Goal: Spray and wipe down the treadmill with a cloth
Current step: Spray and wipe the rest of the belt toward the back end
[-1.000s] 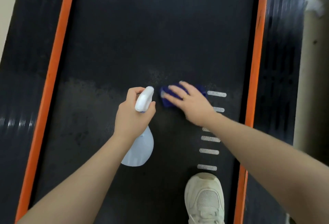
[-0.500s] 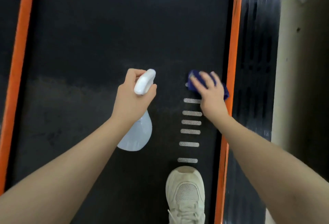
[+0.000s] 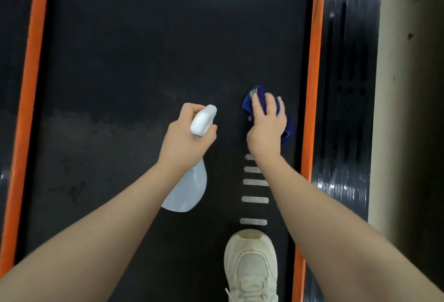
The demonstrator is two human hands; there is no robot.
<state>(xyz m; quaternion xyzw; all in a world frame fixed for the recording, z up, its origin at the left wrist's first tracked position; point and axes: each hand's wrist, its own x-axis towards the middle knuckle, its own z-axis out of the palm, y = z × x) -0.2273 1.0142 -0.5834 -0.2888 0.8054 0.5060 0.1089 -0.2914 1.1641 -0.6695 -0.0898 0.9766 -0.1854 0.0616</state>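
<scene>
The black treadmill belt [image 3: 144, 49] fills the view, edged by orange strips on both sides. My left hand [image 3: 186, 140] grips the neck of a white spray bottle [image 3: 188, 191], its nozzle head pointing up the belt and its pale body hanging below my wrist. My right hand [image 3: 266, 128] presses a bunched blue cloth [image 3: 249, 102] onto the belt near the right orange strip [image 3: 312, 85]; my fingers curl over the cloth and hide most of it. A hazy streak on the belt crosses at the level of my hands.
My cream sneaker [image 3: 251, 268] stands on the belt at the bottom, below a column of white dashes [image 3: 254, 199]. Beyond the right strip lies a ribbed black side rail [image 3: 346, 109], then a beige wall [image 3: 408, 109]. The left orange strip [image 3: 28, 85] borders another black rail.
My right hand slid the cloth from the belt's middle to the right edge, then back slightly left and gathered it. The left hand kept holding the bottle.
</scene>
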